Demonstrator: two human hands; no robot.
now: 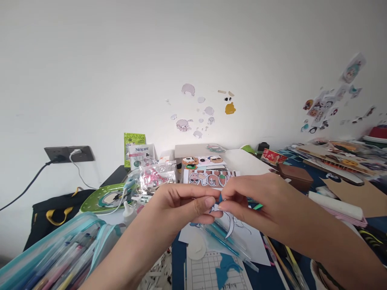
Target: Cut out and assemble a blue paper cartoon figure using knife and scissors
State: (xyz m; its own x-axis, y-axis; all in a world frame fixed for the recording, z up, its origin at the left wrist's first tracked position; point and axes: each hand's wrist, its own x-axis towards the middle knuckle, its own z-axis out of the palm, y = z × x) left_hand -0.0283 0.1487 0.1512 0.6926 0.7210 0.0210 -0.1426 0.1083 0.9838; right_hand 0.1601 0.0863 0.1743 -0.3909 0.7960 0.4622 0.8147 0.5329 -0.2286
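Observation:
In the head view my left hand and my right hand meet at mid-height above the desk, fingertips almost touching. Both are closed in a pinch around a small blue piece, mostly hidden by my fingers. A curved white strip with a dark outline shows just below; whether it joins the held piece I cannot tell. Beneath my hands lie a white sheet with line drawings and clear-and-blue pens. Nearer me, blue cut-out shapes rest on a gridded sheet, beside a white round piece.
A pen pouch full of pens stands at left, near a green plate and plastic packets. Stickered cards stand behind my hands. At right are a white roll, a brown box and stacked papers.

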